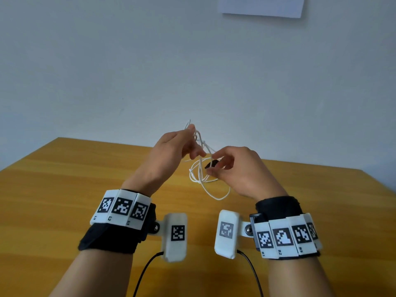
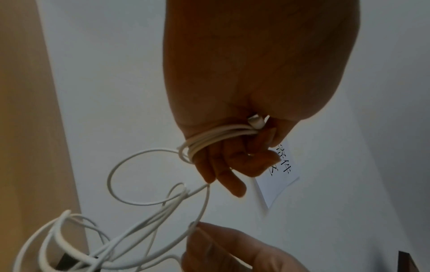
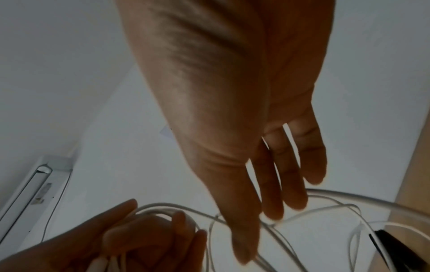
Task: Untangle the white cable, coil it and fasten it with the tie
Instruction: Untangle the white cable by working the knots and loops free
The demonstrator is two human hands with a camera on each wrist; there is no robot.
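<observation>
The white cable [image 1: 216, 197] hangs in loose tangled loops between my two raised hands, above the wooden table [image 1: 75, 179]. My left hand [image 1: 194, 142] holds several turns of the cable [image 2: 216, 136] wound round its fingers, with the white plug end [image 2: 256, 121] tucked under the thumb. My right hand [image 1: 211, 170], lower and to the right, pinches one strand [image 2: 202, 208] between thumb and fingertip. A black tie [image 1: 211, 164] shows by the right fingers; whether it lies on the table or hangs on the cable, I cannot tell.
A pale wall rises behind the table, with a white paper sheet [image 1: 261, 6] stuck high on it. The table's far edge [image 1: 128, 142] runs just behind the hands. Black wires [image 1: 145, 273] trail from the wrist cameras toward me.
</observation>
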